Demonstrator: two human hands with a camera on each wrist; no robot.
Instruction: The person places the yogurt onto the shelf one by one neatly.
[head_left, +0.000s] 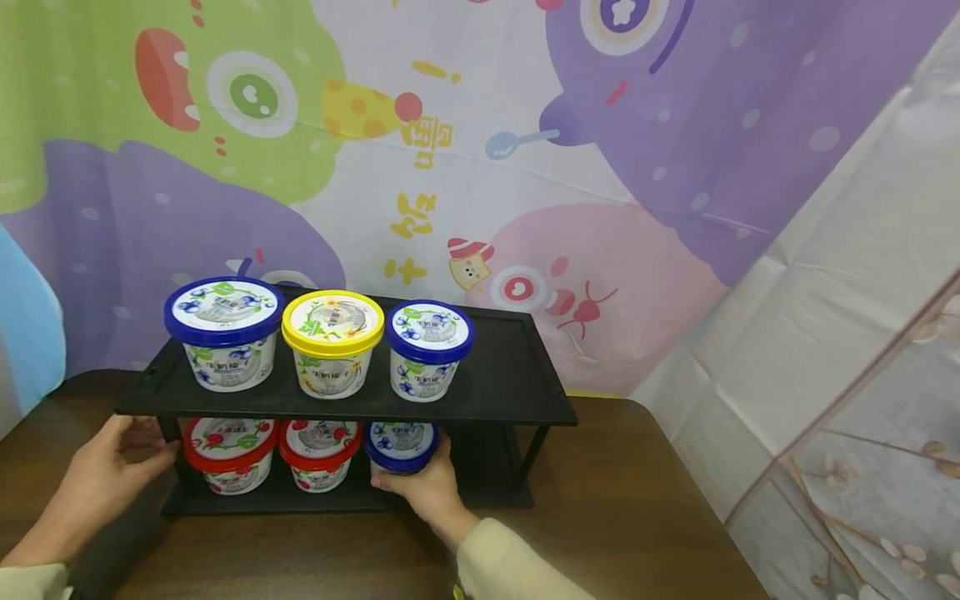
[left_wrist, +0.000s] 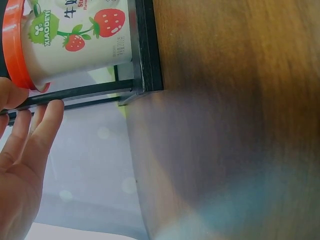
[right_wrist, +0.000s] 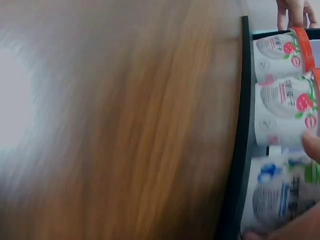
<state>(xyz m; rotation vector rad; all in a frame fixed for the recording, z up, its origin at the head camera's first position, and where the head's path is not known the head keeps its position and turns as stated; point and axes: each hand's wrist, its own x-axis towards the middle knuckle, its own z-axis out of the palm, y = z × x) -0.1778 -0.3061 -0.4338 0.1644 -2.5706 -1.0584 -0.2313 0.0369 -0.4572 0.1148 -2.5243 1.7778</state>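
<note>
A black two-tier shelf point(head_left: 498, 358) stands on the table. On its lower tier, my right hand point(head_left: 431, 492) grips a blue-lidded yogurt cup point(head_left: 402, 442), thumb in front and fingers round the far side. Left of that cup stand two red-lidded cups, the middle one point(head_left: 320, 454) and the end one point(head_left: 230, 454); strawberries show on the end cup's side point(left_wrist: 75, 35) in the left wrist view. My left hand point(head_left: 112, 475) holds the shelf's left front post point(left_wrist: 80, 92) between thumb and fingertips. The right wrist view shows the gripped cup point(right_wrist: 272, 195) partly covered by my hand.
On the upper tier stand a large blue-lidded cup point(head_left: 225, 333), a yellow-lidded cup point(head_left: 333, 342) and a smaller blue-lidded cup point(head_left: 427, 350). The upper board overhangs the lower cups. A brown wooden table point(head_left: 622, 500) lies below, and a cartoon-printed cloth point(head_left: 465, 183) hangs behind.
</note>
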